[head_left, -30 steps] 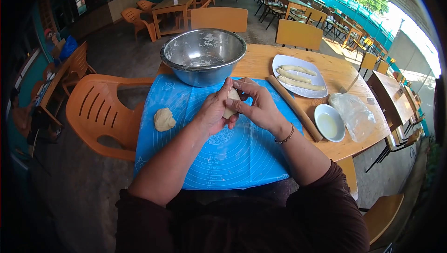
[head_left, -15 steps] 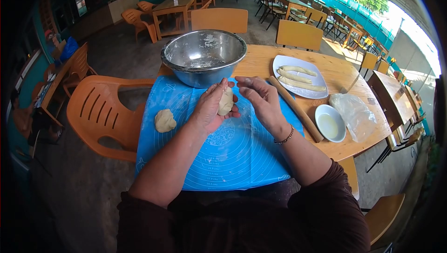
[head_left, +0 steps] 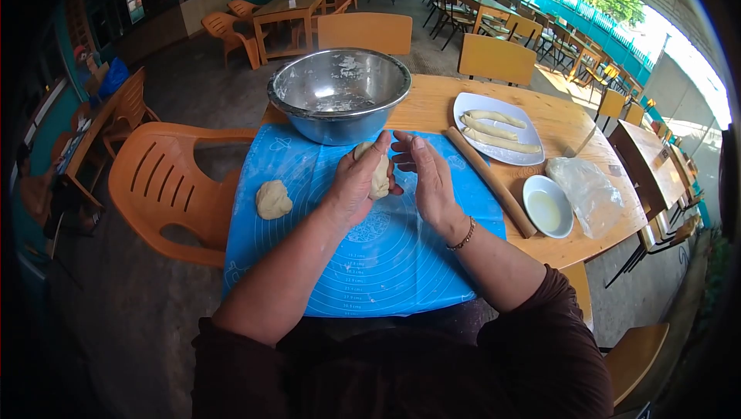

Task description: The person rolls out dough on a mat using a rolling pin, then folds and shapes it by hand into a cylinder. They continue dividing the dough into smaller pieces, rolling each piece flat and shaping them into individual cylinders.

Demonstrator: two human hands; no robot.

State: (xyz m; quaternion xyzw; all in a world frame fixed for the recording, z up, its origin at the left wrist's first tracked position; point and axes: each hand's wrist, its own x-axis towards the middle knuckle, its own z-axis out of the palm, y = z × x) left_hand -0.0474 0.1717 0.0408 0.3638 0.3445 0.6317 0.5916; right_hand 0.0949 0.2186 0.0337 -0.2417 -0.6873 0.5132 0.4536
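Note:
A pale piece of dough (head_left: 380, 177) rests in my left hand (head_left: 354, 186), whose fingers curl around its far side. Facing it from the right is my right hand (head_left: 428, 184), its fingers stretched out and a small gap between palm and dough. Both hands are above the blue silicone baking mat (head_left: 363, 272), printed with circles and measurements. Another lump of dough (head_left: 273, 200) lies on the mat's left side. Beyond my hands stands a steel mixing bowl (head_left: 340, 122) with floury residue on its inner wall.
Along the mat's right edge lies a wooden rolling pin (head_left: 492, 182). A white plate (head_left: 526, 158) bears dough strips. Nearby are a small bowl (head_left: 567, 222) of pale liquid and a clear plastic bag (head_left: 590, 191). An orange chair (head_left: 166, 187) stands at the left.
My right hand's fingers have straightened and its palm has turned toward the dough. The dough in my left hand has shifted slightly right, with the left thumb now over it.

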